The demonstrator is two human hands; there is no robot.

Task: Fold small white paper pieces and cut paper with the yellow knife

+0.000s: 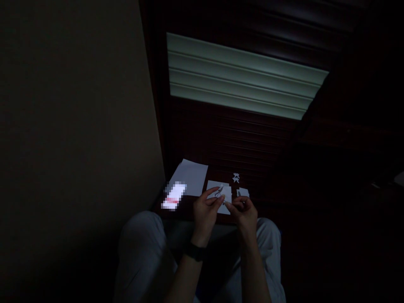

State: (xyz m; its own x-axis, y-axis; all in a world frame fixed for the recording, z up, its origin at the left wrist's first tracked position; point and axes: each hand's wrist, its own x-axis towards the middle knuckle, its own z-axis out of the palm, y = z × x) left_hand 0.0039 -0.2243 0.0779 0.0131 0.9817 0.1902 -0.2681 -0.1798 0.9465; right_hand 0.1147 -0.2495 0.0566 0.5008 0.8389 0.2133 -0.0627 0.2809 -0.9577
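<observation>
Both hands meet over the dark table, fingertips pinched round a small piece of folded white paper (220,190). My left hand (205,209), with a dark band on its wrist, grips the paper between thumb and fingers. From the other side, my right hand (246,213) has its thumb and forefinger closed at the paper's lower edge. Beneath and behind them lie square white paper sheets (227,206). Another small stack of white paper (243,192) sits just beyond my right fingers. The dim light blurs the folds.
Larger white sheets (191,176) lie at the table's left, with a bright, pixelated phone-like screen (174,197) over their near corner. Small folded white paper pieces (236,177) sit farther back. A pale wall (78,105) stands left; dark slatted panelling (227,134) rises behind. My knees (143,231) flank the table's near edge.
</observation>
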